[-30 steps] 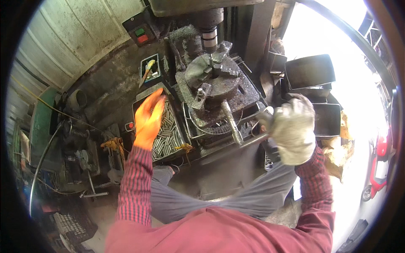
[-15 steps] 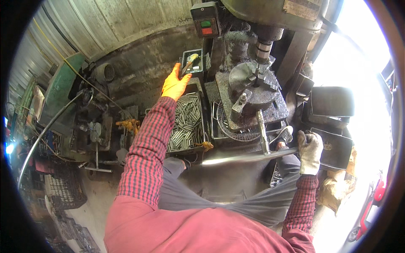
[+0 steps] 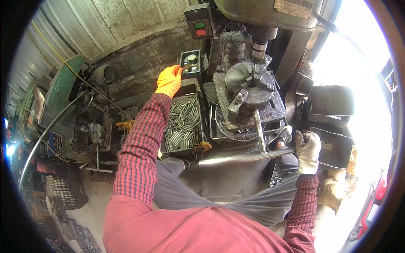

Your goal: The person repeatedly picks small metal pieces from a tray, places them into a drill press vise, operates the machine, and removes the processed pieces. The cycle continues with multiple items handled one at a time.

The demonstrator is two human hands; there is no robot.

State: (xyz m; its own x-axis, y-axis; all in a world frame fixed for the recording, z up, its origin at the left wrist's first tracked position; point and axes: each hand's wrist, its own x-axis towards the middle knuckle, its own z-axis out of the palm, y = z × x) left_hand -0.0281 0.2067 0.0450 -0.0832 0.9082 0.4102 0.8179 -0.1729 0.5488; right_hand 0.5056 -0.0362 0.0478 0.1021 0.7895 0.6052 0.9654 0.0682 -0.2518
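Note:
My left hand [image 3: 169, 81], in an orange glove, is closed at the near left edge of a small dark box [image 3: 182, 59]. Its fingers pinch what looks like the thin handle of a brush [image 3: 190, 66] reaching into the box; the grip itself is partly hidden. My right hand [image 3: 308, 152], in a dirty whitish glove, wraps round the right end of a long metal bar [image 3: 236, 159]. This bar lies crosswise above my knees and meets a rod [image 3: 259, 130] under the chuck [image 3: 249, 86]. Above the chuck hangs the drill spindle [image 3: 258, 48].
A bin [image 3: 203, 122] of short metal pins [image 3: 182, 126] stands below my left hand. A switch box [image 3: 200, 21] with green and red buttons hangs above. Dark trays [image 3: 332, 100] stand at the right. Another greasy machine [image 3: 95, 122] and a yellow hose [image 3: 63, 59] are at the left.
My left hand has drawn back slightly left, and its fingers, spread around the brush handle before, are now closed together. My right hand stays on the bar. The view has shifted a little.

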